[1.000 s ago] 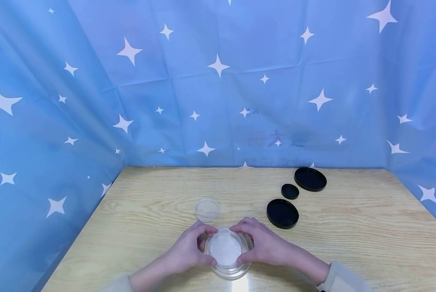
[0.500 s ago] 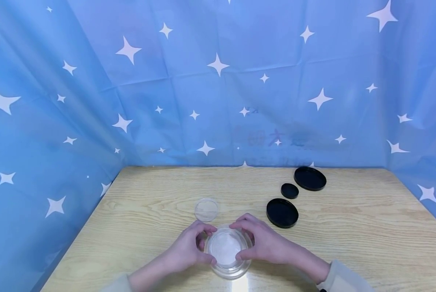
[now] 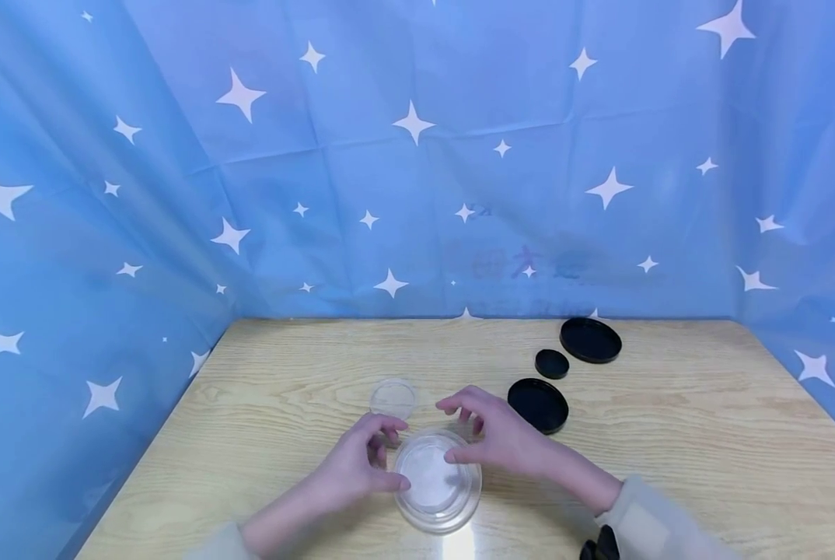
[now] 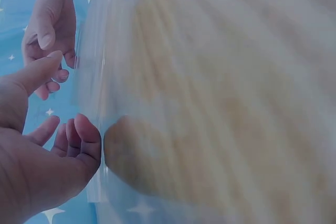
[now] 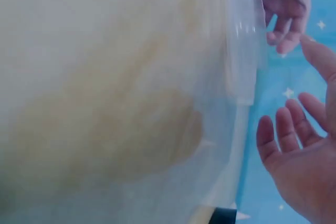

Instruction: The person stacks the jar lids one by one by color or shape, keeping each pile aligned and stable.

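A stack of clear round dishes (image 3: 434, 486), like petri dishes, stands on the table in front of me, a smaller round one on top of a wider one. At its left side my left hand (image 3: 351, 470) has its fingers loosely bent and its thumb by the rim, gripping nothing. Over its far right edge hovers my right hand (image 3: 497, 435), thumb and fingers spread apart with nothing between them. Both wrist views show the clear dish walls (image 4: 92, 66) beside the hands. In the right wrist view the fingers of the right hand (image 5: 304, 166) are relaxed, off the dish wall (image 5: 241, 45).
Another thin clear round dish (image 3: 393, 398) lies just beyond the left hand. Behind the right hand are a black round dish (image 3: 538, 406), a small black one (image 3: 552, 364) and a larger black one (image 3: 590, 340). A blue star-patterned curtain (image 3: 417, 179) borders the wooden table (image 3: 284, 389).
Both hands have let go of the stacked dishes. The right hand has moved up and away toward the back; the left has drawn slightly left. The stack stays in place.
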A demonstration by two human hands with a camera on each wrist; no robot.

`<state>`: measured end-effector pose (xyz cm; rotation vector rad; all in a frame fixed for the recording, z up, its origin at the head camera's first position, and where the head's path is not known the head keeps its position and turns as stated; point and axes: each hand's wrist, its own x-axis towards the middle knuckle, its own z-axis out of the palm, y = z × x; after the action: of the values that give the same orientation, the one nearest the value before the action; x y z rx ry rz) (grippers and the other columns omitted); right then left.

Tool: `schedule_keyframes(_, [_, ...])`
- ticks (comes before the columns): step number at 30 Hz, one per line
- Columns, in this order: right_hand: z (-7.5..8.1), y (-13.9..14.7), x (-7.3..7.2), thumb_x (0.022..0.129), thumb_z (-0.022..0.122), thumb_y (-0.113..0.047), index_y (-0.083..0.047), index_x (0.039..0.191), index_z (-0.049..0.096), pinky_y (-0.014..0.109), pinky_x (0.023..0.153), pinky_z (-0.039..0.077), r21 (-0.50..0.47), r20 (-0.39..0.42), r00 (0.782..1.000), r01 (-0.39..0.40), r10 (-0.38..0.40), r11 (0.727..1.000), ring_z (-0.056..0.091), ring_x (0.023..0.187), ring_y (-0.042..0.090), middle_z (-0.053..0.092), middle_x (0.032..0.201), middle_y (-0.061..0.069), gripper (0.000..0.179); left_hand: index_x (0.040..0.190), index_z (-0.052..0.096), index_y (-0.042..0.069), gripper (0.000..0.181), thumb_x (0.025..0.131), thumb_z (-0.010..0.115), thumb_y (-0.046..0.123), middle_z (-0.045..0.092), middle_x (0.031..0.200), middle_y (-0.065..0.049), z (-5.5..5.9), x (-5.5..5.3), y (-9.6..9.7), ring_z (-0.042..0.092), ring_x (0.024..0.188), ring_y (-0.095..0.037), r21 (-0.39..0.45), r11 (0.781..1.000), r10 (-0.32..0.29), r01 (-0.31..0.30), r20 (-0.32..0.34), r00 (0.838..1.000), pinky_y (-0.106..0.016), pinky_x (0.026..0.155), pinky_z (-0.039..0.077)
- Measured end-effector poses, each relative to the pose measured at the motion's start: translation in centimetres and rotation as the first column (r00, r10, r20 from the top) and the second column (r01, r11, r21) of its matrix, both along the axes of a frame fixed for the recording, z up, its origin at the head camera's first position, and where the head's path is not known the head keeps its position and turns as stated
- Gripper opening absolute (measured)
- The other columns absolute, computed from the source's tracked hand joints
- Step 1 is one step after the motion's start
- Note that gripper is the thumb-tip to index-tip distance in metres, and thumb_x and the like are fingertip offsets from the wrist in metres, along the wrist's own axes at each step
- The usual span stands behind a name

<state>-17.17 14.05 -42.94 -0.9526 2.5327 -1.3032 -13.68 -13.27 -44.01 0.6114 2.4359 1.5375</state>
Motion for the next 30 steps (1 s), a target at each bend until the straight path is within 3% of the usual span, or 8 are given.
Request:
schedule_keyframes(8, [0.3,-1.1,-3.5,0.085,0.084,-0.012,0.001,0.134,0.062,0.03,0.078,0.055,-0.067,0.046,0.996,0.078,-0.075,0.995,0.062,0.094,0.029,0.063,0.111,0.015,0.055,0.138,0.054,0.0,0.072,0.076,0.089,0.005,0.048,0.128,-0.018,1.0,-2.4,-1.8,0.051,0.101,-0.029,0.068,0.997,0.031,-0.035,0.058,0.998,-0.028,0.077,0.054])
schedule_keyframes(17, [-0.1,-2.3,-6.7,0.089,0.082,-0.018,0.0,0.133,0.064,0.033,0.075,0.053,-0.056,0.097,0.979,0.185,-0.179,0.981,0.061,0.089,0.017,0.066,0.107,0.012,0.051,0.14,0.052,-0.002,0.069,0.08,0.086,0.003,0.047,0.134,-0.023,1.6,-5.5,-3.8,0.052,0.104,-0.033,0.085,0.984,0.15,-0.156,0.083,0.985,-0.029,0.068,0.054])
schedule_keyframes(22, [-0.9,-2.7,-7.8,0.089,0.082,-0.018,0.001,0.137,0.061,0.033,0.077,0.054,-0.035,0.141,0.977,0.164,-0.158,0.986,0.062,0.09,0.017,0.067,0.108,0.008,0.056,0.14,0.052,-0.001,0.069,0.08,0.086,0.004,0.048,0.133,-0.021,0.9,-6.5,-4.6,0.052,0.102,-0.031,0.085,0.977,0.186,-0.197,0.119,0.975,-0.028,0.064,0.05])
schedule_keyframes(30, [-1.7,-3.2,-8.5,0.087,0.084,-0.016,0.002,0.144,0.054,0.034,0.084,0.055,-0.026,0.202,0.975,0.097,-0.09,0.995,0.064,0.097,0.017,0.065,0.112,0.006,0.067,0.14,0.05,-0.003,0.07,0.079,0.084,-0.002,0.05,0.131,-0.022,-0.2,-7.6,-5.5,0.057,0.095,-0.026,0.074,0.984,0.148,-0.161,0.152,0.977,-0.026,0.065,0.049])
